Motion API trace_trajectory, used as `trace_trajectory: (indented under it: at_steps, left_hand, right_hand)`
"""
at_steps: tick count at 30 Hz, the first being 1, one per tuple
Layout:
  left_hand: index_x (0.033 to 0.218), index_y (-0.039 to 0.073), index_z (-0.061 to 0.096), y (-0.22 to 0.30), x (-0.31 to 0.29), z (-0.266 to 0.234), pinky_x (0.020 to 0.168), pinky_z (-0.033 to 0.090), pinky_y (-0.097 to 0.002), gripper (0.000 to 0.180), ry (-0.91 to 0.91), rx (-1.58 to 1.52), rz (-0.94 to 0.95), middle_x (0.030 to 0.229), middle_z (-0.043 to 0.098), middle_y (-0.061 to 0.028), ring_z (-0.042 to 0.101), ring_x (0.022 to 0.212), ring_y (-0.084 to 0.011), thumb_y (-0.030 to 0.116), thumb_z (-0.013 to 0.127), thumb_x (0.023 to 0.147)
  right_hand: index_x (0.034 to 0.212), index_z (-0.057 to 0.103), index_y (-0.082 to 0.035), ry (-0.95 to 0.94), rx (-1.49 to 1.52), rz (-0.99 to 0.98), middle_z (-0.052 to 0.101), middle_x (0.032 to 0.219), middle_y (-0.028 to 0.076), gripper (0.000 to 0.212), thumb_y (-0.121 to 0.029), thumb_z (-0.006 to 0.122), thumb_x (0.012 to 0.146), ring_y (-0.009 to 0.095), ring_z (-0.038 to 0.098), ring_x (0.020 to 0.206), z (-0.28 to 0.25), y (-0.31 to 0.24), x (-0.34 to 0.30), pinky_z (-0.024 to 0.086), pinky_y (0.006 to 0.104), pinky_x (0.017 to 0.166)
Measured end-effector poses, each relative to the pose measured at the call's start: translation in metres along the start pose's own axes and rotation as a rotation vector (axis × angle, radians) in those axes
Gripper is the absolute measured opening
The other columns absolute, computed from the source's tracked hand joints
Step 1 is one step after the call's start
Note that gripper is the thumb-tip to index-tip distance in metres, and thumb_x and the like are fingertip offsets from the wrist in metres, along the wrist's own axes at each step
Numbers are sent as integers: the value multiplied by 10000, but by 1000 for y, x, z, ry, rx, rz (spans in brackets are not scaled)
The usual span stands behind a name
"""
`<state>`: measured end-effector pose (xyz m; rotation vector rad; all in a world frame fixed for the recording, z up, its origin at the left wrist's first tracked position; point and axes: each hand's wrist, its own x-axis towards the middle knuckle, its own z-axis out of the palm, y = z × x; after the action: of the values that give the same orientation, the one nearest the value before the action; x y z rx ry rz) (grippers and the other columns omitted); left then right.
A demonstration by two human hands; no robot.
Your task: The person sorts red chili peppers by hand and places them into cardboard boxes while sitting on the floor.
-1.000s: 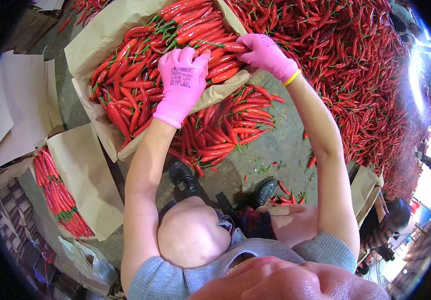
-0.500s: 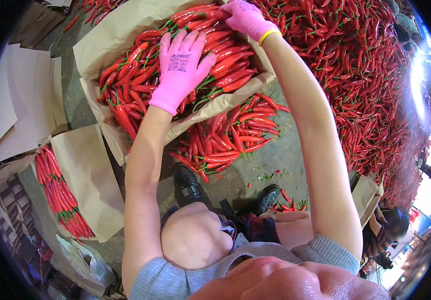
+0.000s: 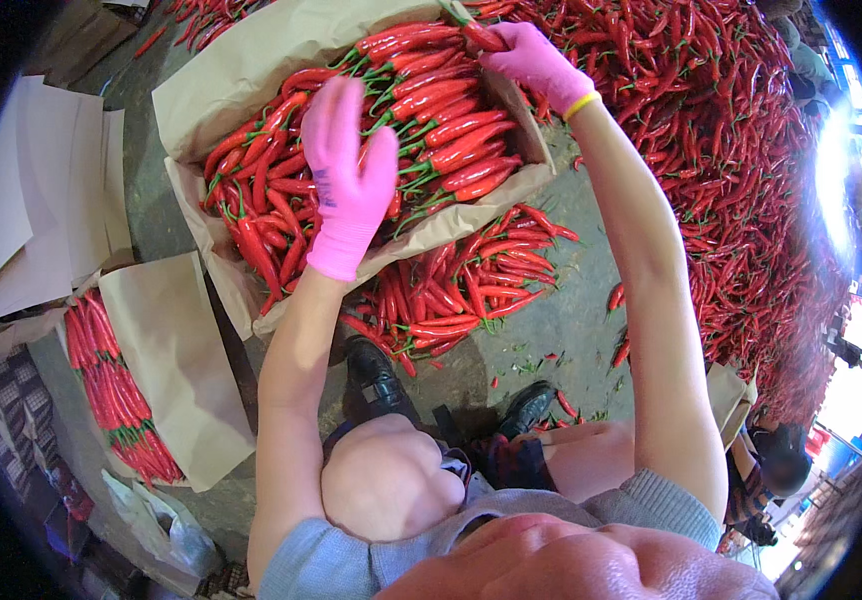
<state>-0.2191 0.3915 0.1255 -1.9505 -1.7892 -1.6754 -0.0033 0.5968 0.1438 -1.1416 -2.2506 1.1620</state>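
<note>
My left hand (image 3: pixel 344 180), in a pink glove, hovers over the box (image 3: pixel 179 186), its fingers stretched out and thumb apart, holding nothing. The box is lined with brown paper and full of red chili peppers (image 3: pixel 451 130) with green stems. On its right side the peppers lie in neat rows; on the left they lie more loosely. My right hand (image 3: pixel 534 66), gloved in pink with a yellow cuff, is closed on a red chili pepper (image 3: pixel 483 37) at the box's far right corner. The stem of that pepper points up and away.
A huge heap of chili peppers (image 3: pixel 701 180) fills the right side. A smaller pile (image 3: pixel 451 290) lies on the floor in front of the box. At left stand a second packed box (image 3: pixel 121 400) with a paper flap (image 3: pixel 176 370), and cardboard sheets (image 3: pixel 51 200). A person (image 3: pixel 776 465) is at far right.
My left hand has lifted off the peppers and turned sideways. My right hand has shifted right and slightly nearer, and a chili pepper now shows in its fingers.
</note>
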Motion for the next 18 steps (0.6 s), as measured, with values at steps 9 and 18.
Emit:
trace_trajectory:
  at_steps: [9, 18]
  left_hand:
    - [1510, -78, 186, 10, 10, 36, 1226, 100, -397, 582, -31, -366, -509, 1591, 202, -247, 159, 1495, -354, 255, 351, 1062]
    - [1427, -98, 365, 66, -22, -53, 1170, 281, -436, 540, 79, -504, -172, 1480, 403, -217, 403, 1376, -296, -22, 412, 894]
  right_hand:
    - [1144, 659, 3, -51, 60, 11, 638, 824, 12, 329, -161, 667, 859, 111, 576, 734, 20, -21, -1, 486, 286, 707]
    - [1149, 641, -34, 21, 586, 204, 600, 871, -23, 267, -121, 598, 900, 103, 559, 770, -16, -42, -184, 453, 243, 704]
